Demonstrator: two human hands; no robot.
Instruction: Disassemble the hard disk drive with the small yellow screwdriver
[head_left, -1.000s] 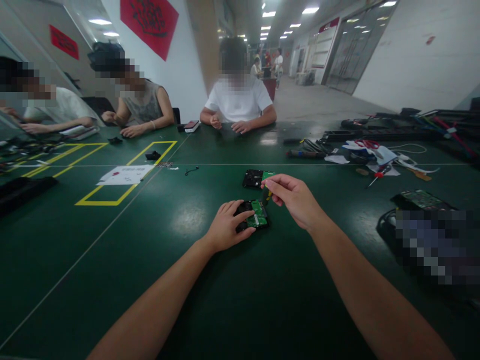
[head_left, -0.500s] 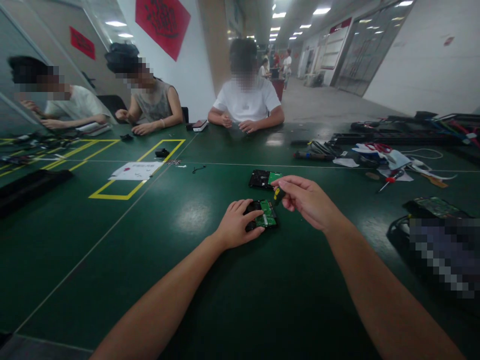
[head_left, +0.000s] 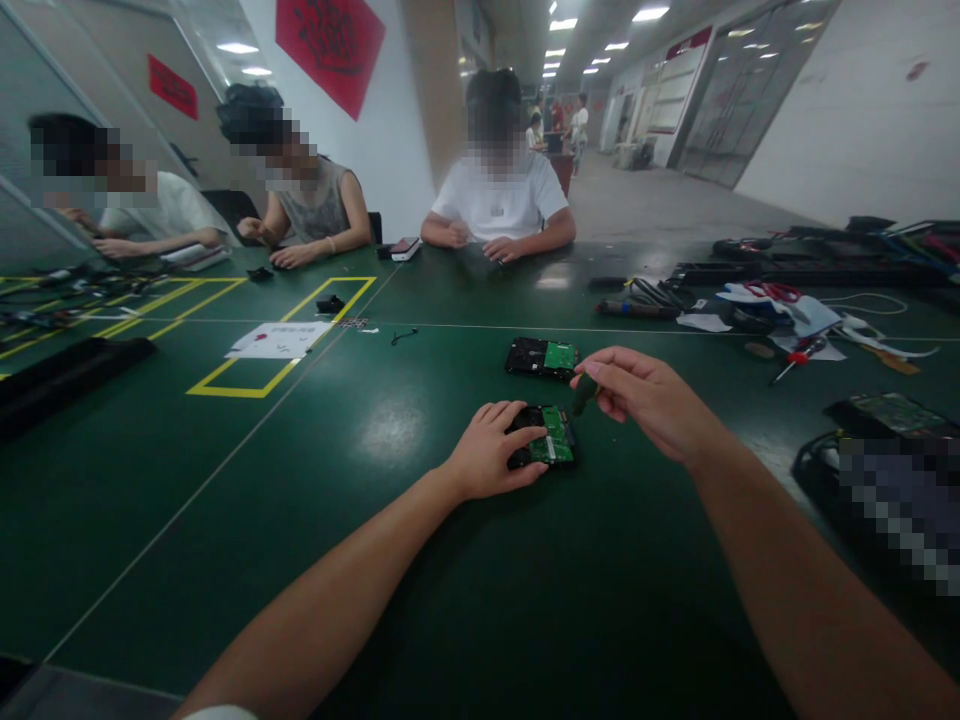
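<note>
Head view: the left hand (head_left: 491, 452) is laid on a hard drive (head_left: 553, 440) that lies on the green desk (head_left: 420, 610) with its green circuit board turned up. The fingers (head_left: 525, 438) are stretched over the drive's left part and the thumb is set at its near edge, so that the drive is held down in a loose grip. The right hand (head_left: 654, 400) is held just above the desk, to the right of the drive. Its fingers are pinched together round a small dark tool (head_left: 583, 396), the lower end of which is pointed down at the drive's far right corner; whether the drive is touched by it cannot be told. A second hard drive (head_left: 541, 357) is seen just beyond, apart from both hands. Further left, a sheet of paper (head_left: 277, 340) is placed at a yellow taped rectangle (head_left: 225, 386). On the right, a red-handled screwdriver (head_left: 796, 355) and another circuit board (head_left: 892, 412) are seen. Three people are seated along the far edge of the desk.
</note>
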